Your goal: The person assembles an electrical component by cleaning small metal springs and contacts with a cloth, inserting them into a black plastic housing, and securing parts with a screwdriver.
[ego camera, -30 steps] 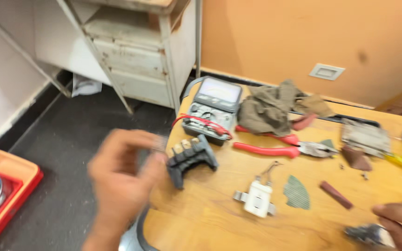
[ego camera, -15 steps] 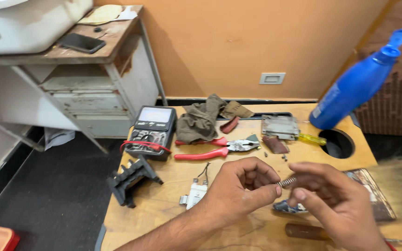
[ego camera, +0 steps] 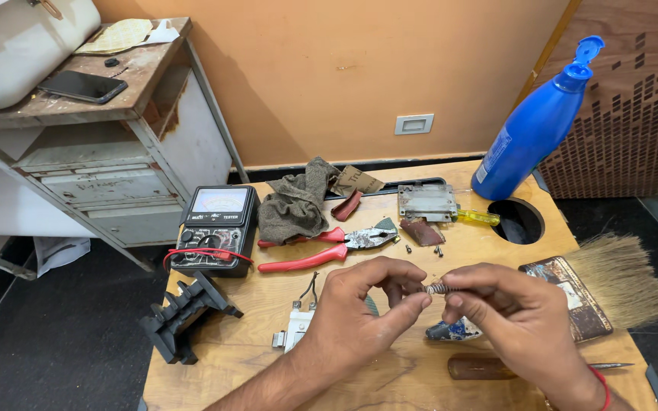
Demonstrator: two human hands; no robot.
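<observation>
Both hands meet over the middle of the wooden counter [ego camera: 230, 358], pinching a small coiled metal spring [ego camera: 436, 288] between them: the left hand [ego camera: 359, 312] has thumb and forefinger closed on one end, and the right hand [ego camera: 523, 320] has its fingers clamped on the other. The step in hand looks like working or stretching the spring; any further move would call for a steady, gentle pull, since so small a coil could slip away. Nearby lie red-handled pliers [ego camera: 321, 247], an analog multimeter [ego camera: 211, 228], a grey rag [ego camera: 295, 202] and a blue squeeze bottle [ego camera: 535, 125]. Much of the spring is hidden by fingertips, and a small blue-and-white piece [ego camera: 451, 331] under the right hand is hard to identify.
</observation>
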